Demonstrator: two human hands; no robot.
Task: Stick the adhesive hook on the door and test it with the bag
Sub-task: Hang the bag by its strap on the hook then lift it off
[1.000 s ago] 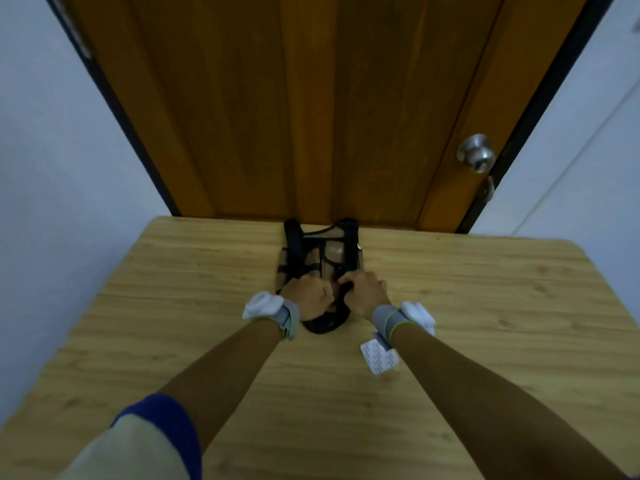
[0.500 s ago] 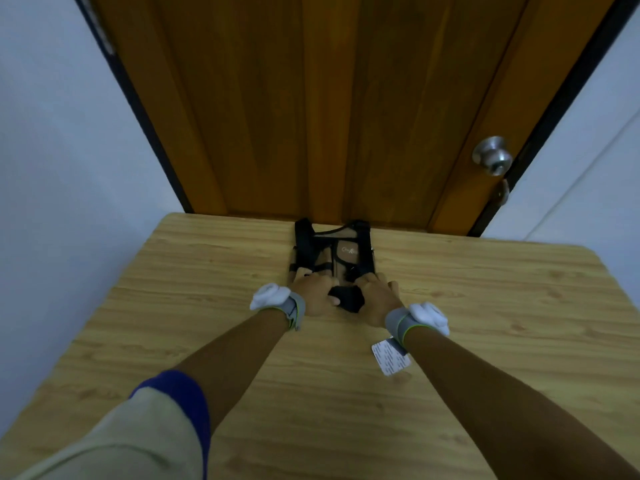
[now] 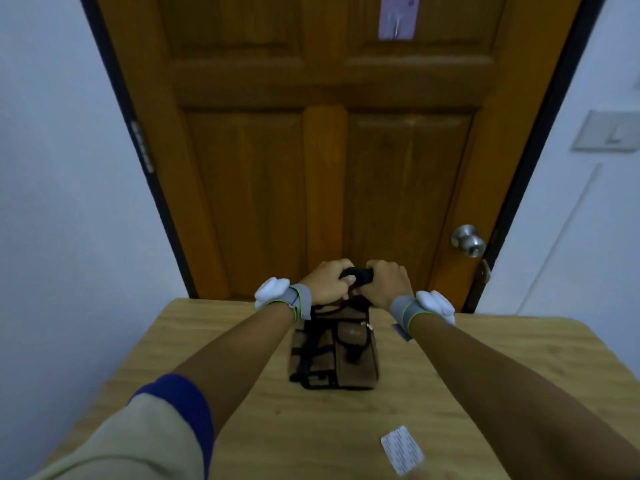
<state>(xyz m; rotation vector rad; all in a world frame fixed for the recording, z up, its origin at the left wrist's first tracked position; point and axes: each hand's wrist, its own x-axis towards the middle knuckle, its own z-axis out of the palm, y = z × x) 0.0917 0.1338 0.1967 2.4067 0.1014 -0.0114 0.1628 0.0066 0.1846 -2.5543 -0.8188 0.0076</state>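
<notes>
- The left hand (image 3: 325, 282) and right hand (image 3: 384, 284) are both clamped on the black handle (image 3: 358, 274) of the brown bag (image 3: 341, 351).
- The bag hangs over the wooden surface (image 3: 242, 393); its pockets look closed, contents hidden.
- The adhesive hook (image 3: 396, 17) sits high on the door (image 3: 263, 185).
- A white paper slip (image 3: 401, 449) lies on the surface.

Dim, flat indoor light; soft overall blur; wide-angle bending at frame edges.
</notes>
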